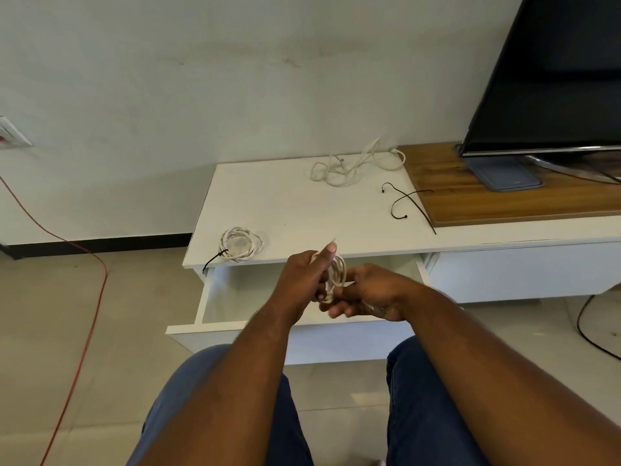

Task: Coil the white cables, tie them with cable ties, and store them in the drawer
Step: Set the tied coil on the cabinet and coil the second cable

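Note:
My left hand [307, 275] grips a small coil of white cable [337, 273] above the open drawer [215, 297], thumb raised. My right hand [366, 294] holds the lower part of the same coil, fingers curled under it. A second white coil [239, 244], bound with a black cable tie, lies at the cabinet top's front left corner. A loose, uncoiled white cable [353, 163] sprawls at the back of the white cabinet top [285, 203]. Black cable ties [408, 203] lie to its right, near the wooden panel.
A television [551, 72] on a stand [504, 174] occupies the wooden surface at right. A red cord [90, 297] runs across the tiled floor at left; a black cord [591, 334] trails at right. My knees in blue trousers sit just below the drawer front.

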